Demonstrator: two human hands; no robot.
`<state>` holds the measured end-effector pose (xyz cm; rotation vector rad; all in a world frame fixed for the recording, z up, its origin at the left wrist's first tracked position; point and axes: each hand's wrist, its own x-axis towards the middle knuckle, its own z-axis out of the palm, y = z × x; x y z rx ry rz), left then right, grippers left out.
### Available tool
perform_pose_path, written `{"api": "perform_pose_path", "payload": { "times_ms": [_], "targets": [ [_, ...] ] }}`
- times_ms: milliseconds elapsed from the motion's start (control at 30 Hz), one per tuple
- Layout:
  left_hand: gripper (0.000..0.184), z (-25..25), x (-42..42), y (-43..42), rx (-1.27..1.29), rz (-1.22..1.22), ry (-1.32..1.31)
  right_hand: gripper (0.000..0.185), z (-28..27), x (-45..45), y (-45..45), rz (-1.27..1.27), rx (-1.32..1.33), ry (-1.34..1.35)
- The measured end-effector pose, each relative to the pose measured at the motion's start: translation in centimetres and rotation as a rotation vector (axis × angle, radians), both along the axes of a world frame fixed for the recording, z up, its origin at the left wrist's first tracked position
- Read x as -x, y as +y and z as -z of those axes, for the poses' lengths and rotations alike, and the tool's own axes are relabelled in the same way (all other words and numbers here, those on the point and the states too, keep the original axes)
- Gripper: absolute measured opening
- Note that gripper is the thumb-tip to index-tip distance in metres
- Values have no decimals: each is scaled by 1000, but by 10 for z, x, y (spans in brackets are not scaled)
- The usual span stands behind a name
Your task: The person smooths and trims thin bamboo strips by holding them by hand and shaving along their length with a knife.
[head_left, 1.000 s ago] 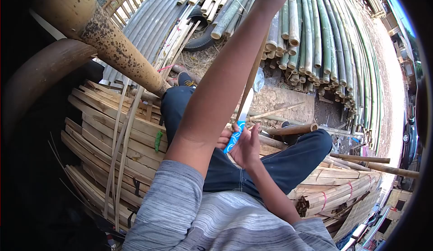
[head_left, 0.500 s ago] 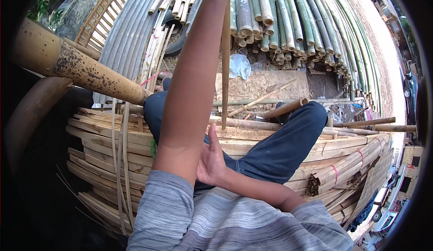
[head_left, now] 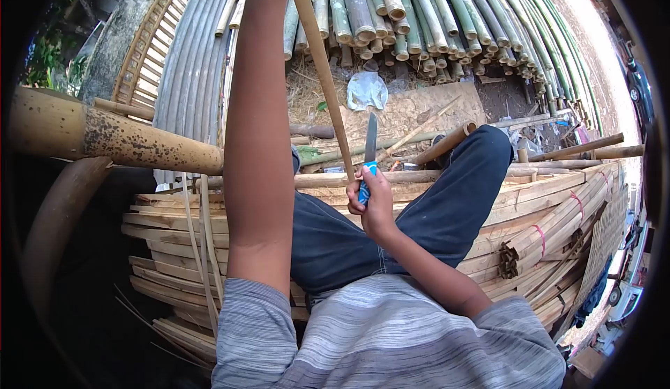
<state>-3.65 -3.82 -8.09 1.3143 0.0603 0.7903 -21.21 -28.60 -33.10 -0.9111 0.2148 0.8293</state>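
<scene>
My right hand [head_left: 375,204] is closed around the blue patterned handle of a knife [head_left: 370,141], and its blade points up and away from me. A long, narrow bamboo strip [head_left: 324,68] slants down from the top edge, its lower end beside my right fingers; I cannot tell whether they also grip it. My left forearm [head_left: 259,123] stretches straight up out of the picture, close to the strip's upper part. The left hand itself lies beyond the top edge, so its fingers and any hold on the strip are hidden.
Split bamboo slats [head_left: 174,211] are stacked around my legs, with a tied bundle [head_left: 523,253] at right. A thick bamboo pole [head_left: 153,134] juts in from the left. Green bamboo poles [head_left: 419,12] are piled ahead, behind a plastic bag [head_left: 367,91] on a flat brown sheet [head_left: 447,109].
My right hand has moved up and away from beside the left arm, and the knife now shows in it. The left arm has shifted left, and the strip now tilts more.
</scene>
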Motion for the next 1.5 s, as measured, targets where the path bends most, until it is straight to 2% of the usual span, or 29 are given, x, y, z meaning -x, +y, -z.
{"api": "perform_pose_path", "payload": {
  "times_ms": [33, 67, 133, 167, 233, 367, 433, 500, 633, 700, 833, 900, 967, 1000, 1067, 1100, 1167, 1267, 1367, 1400, 1433, 1467, 1500],
  "targets": [
    [40, -2, 11, 8, 280, 493, -36, 24, 11, -7, -7, -28, 122, -99],
    [40, 5, 16, 3, 278, 520, -17, 27, 18, -13, -13, -80, 172, -122],
    [34, 30, 22, -13, 12, 271, -75, 31, 20, -25, -14, -95, 216, -130],
    [31, 39, 26, -18, -121, 146, -106, 34, 15, -27, -9, -94, 204, -229],
    [29, 40, 42, -21, -75, 1, -150, 42, -2, -29, 7, -77, 214, -375],
    [32, 34, 66, -25, -64, -26, -148, 46, -12, -27, 44, -146, 135, -532],
    [33, 29, 74, -37, -74, -76, -135, 44, -16, -19, 43, -204, 51, -443],
    [33, 27, 83, -42, -87, -78, -144, 42, -18, -14, 40, -271, -38, -356],
    [31, 23, 103, -48, -77, 32, -181, 44, -22, -22, 21, -384, 0, -287],
    [29, 21, 109, -51, -59, 156, -205, 47, -34, -18, 20, -423, -211, -318],
    [28, 18, 117, -65, -81, 171, -207, 47, -74, -27, 18, -450, -297, 8],
    [28, 16, 119, -66, -70, 218, -212, 48, -79, -23, 21, -402, -350, 27],
    [28, 16, 120, -68, -68, 211, -204, 51, -69, -7, 24, -280, -250, -130],
    [28, 15, 122, -69, -69, 204, -201, 52, -54, 4, 24, -182, -259, -13],
    [28, 16, 124, -66, -82, 201, -201, 53, 0, 24, 14, -124, -69, 198],
    [28, 16, 125, -63, -97, 198, -213, 53, 16, 24, 3, -142, 31, 291],
    [28, 13, 130, -59, -61, 254, -214, 55, 24, 16, -6, -222, 30, 378],
    [28, 12, 132, -58, 2, 329, -198, 53, -34, 8, 3, -280, -217, -25],
    [26, 12, 138, -63, 30, 333, -212, 54, -17, 22, 9, -178, -145, -76],
    [26, 12, 141, -66, 4, 302, -217, 54, 21, 29, 3, -145, -56, 154],
    [25, 11, 143, -68, -23, 271, -226, 55, 61, 29, -9, -186, 183, 174],
    [25, 9, 145, -69, -29, 266, -240, 57, 91, 18, -20, -293, 282, 445],
    [24, 8, 148, -69, -6, 322, -241, 57, 97, 12, -21, -353, 298, 381]
  ]
}}
